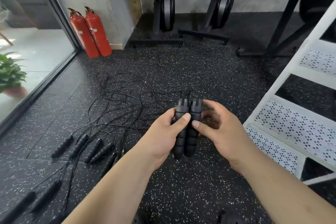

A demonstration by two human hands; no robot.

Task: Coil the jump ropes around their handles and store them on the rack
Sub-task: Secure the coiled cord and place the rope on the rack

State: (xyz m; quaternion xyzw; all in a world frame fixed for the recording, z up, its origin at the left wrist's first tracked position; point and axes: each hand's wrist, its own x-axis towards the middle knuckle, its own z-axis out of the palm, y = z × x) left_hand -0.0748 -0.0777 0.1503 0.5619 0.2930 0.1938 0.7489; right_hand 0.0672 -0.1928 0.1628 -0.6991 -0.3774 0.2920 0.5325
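Observation:
Two black ribbed jump rope handles (188, 129) stand side by side, upright, in front of me. My left hand (163, 136) grips the left handle, thumb across its front. My right hand (218, 129) holds the right handle, thumb pressed on its front. Their thin black rope trails from the handle tops down to the floor. Several more black handles (91, 146) lie on the speckled floor to the left, with loose ropes (116, 100) tangled beyond them. The white rack (283, 122) with perforated shelves stands at the right.
Two red fire extinguishers (91, 32) lean at the wall by a glass door on the left. Black exercise machines (167, 9) stand at the back. A potted plant (11, 74) sits outside the glass. A black frame (283, 23) rises behind the rack.

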